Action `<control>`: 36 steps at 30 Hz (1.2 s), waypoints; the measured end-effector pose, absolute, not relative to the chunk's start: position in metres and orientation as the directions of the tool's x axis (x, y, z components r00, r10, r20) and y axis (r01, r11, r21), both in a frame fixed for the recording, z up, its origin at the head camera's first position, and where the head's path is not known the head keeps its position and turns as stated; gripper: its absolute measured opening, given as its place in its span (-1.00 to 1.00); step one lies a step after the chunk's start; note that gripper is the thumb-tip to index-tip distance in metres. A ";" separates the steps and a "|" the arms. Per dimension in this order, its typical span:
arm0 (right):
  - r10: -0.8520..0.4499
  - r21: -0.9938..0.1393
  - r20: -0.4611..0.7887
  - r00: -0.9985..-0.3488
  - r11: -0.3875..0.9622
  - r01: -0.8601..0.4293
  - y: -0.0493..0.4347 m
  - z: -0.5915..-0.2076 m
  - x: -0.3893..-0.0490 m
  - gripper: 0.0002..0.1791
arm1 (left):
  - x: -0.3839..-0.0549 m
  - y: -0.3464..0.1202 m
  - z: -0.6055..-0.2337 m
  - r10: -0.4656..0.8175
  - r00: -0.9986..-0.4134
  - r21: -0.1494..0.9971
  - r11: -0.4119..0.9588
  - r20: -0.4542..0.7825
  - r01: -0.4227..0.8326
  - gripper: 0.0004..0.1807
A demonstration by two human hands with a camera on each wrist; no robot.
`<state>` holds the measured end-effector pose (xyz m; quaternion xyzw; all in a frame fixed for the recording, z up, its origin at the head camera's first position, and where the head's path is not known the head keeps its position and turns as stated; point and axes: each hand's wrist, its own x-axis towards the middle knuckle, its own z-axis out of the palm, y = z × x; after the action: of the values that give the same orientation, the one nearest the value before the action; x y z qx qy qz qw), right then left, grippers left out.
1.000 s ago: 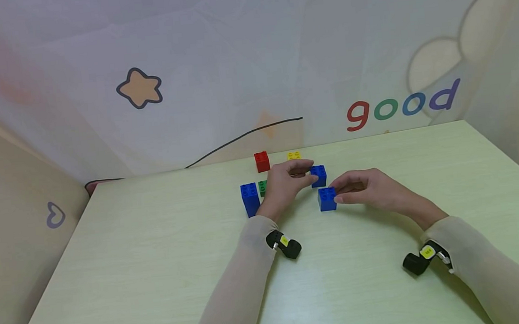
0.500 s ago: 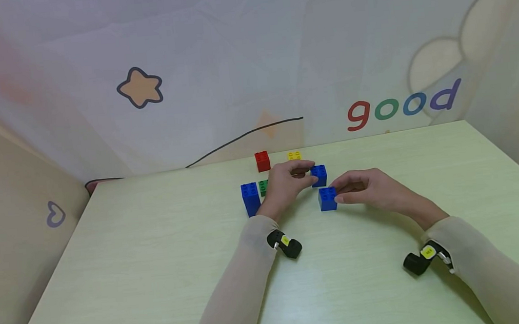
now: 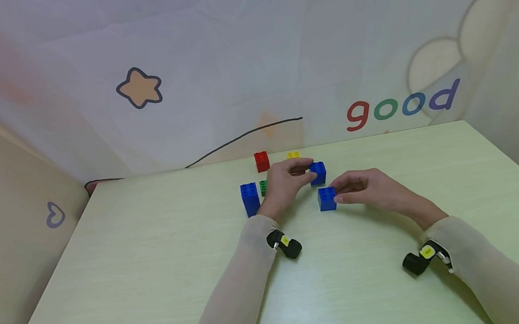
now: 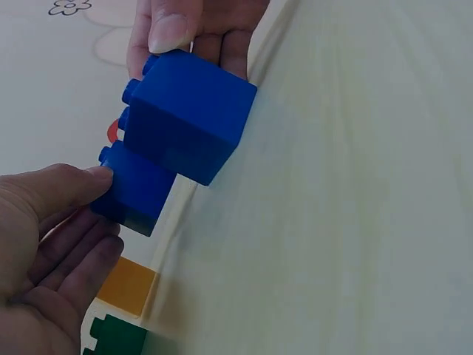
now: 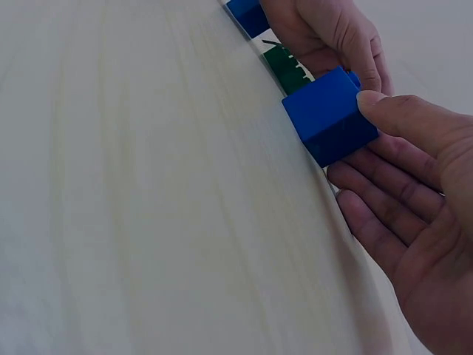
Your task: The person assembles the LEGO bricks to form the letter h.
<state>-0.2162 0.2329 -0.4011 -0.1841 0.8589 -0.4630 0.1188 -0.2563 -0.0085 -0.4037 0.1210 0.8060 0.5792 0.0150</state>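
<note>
My left hand (image 3: 285, 185) pinches a blue toy building brick (image 3: 318, 173) by its left side, between thumb and fingers. Slightly nearer to me, my right hand (image 3: 373, 189) holds a second blue brick (image 3: 327, 199) with thumb and fingertips at its right side. Both have studs on top. In the left wrist view the right hand's brick (image 4: 188, 118) overlaps the left hand's brick (image 4: 137, 188). The right wrist view shows the brick (image 5: 332, 118) under my right thumb, hiding most of the other held one.
Left of my left hand stands a taller blue brick (image 3: 250, 200) beside a green brick (image 3: 264, 188), which the hand partly covers. Farther back are a red brick (image 3: 262, 162) and a partly hidden yellow brick (image 3: 293, 155). A printed cloth wall (image 3: 214, 73) rises behind the table (image 3: 158, 274).
The brick in my left hand has shifted slightly away from me, widening the gap to the other held brick. My right hand and its brick stay in place.
</note>
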 end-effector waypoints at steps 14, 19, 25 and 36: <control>-0.425 -0.841 -0.043 -0.904 0.505 -0.197 0.233 -0.401 -0.217 -0.55 | -0.246 -0.010 -0.391 0.190 -0.971 0.962 0.201 0.148 0.186 -0.62; -0.425 -0.840 -0.046 -0.904 0.506 -0.195 0.232 -0.399 -0.216 -0.54 | -0.241 -0.012 -0.383 0.204 -0.967 0.968 0.168 0.152 0.187 -0.62; -0.425 -0.834 -0.038 -0.904 0.511 -0.205 0.233 -0.400 -0.216 -0.54 | -0.233 -0.015 -0.374 0.227 -0.961 0.968 0.155 0.157 0.195 -0.63; -0.430 -0.842 -0.037 -0.902 0.499 -0.204 0.235 -0.402 -0.218 -0.54 | -0.223 -0.025 -0.373 0.298 -0.939 0.961 0.160 0.171 0.226 -0.62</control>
<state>-0.2179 0.2346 -0.4023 -0.1850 0.8572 -0.4649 0.1218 -0.2228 -0.0251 -0.3732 0.1721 0.7610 0.6248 0.0288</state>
